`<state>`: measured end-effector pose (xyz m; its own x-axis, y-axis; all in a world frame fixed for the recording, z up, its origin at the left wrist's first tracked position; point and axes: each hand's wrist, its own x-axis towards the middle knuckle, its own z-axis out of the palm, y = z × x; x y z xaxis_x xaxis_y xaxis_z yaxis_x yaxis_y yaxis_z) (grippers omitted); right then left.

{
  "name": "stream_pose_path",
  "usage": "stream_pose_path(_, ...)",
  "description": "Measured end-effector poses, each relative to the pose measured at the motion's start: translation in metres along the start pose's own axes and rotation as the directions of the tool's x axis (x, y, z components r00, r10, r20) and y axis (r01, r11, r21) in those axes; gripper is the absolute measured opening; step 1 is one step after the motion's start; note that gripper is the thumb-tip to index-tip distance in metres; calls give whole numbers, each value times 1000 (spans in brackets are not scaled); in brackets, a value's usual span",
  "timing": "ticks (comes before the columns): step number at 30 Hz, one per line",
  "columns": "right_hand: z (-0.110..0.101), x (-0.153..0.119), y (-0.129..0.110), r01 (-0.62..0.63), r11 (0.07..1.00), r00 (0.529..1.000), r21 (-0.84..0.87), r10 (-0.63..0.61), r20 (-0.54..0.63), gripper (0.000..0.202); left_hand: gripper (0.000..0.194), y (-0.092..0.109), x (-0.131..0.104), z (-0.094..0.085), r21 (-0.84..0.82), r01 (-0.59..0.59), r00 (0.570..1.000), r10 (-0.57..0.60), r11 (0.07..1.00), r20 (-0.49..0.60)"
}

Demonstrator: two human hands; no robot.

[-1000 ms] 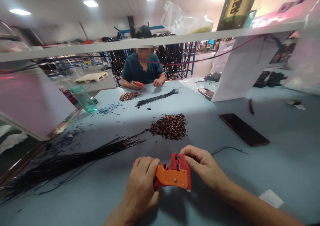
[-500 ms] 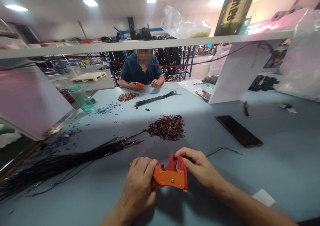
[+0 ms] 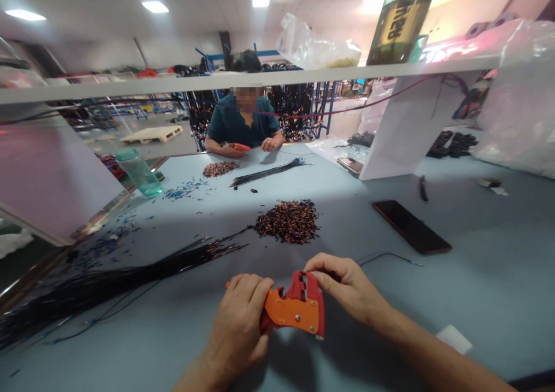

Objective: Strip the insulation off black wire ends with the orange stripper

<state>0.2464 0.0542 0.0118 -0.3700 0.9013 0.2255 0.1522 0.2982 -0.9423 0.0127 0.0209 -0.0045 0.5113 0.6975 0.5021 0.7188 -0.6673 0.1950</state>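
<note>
My left hand (image 3: 243,320) is wrapped around the handles of an orange and red wire stripper (image 3: 299,311), held above the table with its jaws to the right. Close against the red jaws, my right hand (image 3: 342,282) is closed in a pinch on a thin black wire (image 3: 385,255). The wire runs out behind that hand to the right and ends in a small blue tip. Its other end, at the jaws, is hidden by my fingers. Beyond the tool lies a pile of short black and copper-coloured offcuts (image 3: 288,221).
A long bundle of black wires (image 3: 143,273) lies at the left, with blue scraps (image 3: 184,189) behind it. A phone (image 3: 410,225) rests at the right. Across the table (image 3: 347,207) a person (image 3: 243,120) holds a red tool. A shelf (image 3: 173,81) spans overhead.
The view has shifted very slightly. Both hands keep their hold, and the wire stripper stays in nearly the same place.
</note>
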Motion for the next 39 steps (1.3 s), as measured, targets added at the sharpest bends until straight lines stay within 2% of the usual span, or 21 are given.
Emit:
stream_pose_path(3,-4,0,-3,86,991,996,-103,-83,37,18,43,-2,-2,-1,-76,5,999,-3,997,38)
stream_pose_path(8,-12,-1,-11,268,921,963,-284,-266,46,18,56,-3,-2,-6,-260,3,996,21,966,91)
stream_pose_path(12,-14,-2,-12,288,900,954,-326,-299,18,16,50,0,6,-20,-336,116,981,-54,935,187)
stream_pose_path(15,-12,-3,-12,265,911,958,-316,-285,-19,15,44,2,10,-32,-492,214,963,-98,844,250)
stream_pose_path(16,-11,-4,-13,253,917,960,-307,-276,-36,14,40,2,10,-35,-561,262,951,-109,785,290)
stream_pose_path(18,-9,-5,-15,228,930,963,-288,-259,-72,13,30,2,7,-36,-693,410,896,-120,593,428)
stream_pose_path(20,-9,-6,-18,210,938,964,-276,-246,-101,12,38,3,2,-30,-780,568,817,-62,264,574)
stream_pose_path(21,-9,-7,-20,205,940,964,-273,-242,-111,12,45,4,-1,-25,-795,599,800,-36,96,599)
stream_pose_path(23,-8,-8,-23,202,940,963,-274,-242,-122,12,50,7,-4,-14,-777,603,788,-16,-181,615)
stream_pose_path(25,-8,-8,-24,204,938,960,-279,-247,-129,13,48,10,-4,-3,-732,573,778,-37,-370,627)
stream_pose_path(26,-8,-8,-25,203,937,959,-283,-248,-133,13,47,11,-4,0,-712,570,770,-36,-410,637)
stream_pose_path(28,-6,-8,-25,200,935,959,-293,-248,-138,13,46,12,-3,4,-698,563,767,-36,-443,641)
stream_pose_path(35,-2,-8,-24,159,939,972,-305,-203,-116,15,48,12,-4,4,-689,592,757,-6,-417,654)
stream_pose_path(39,-1,-8,-23,156,938,973,-311,-200,-115,16,46,13,-5,6,-684,589,757,-2,-431,653)
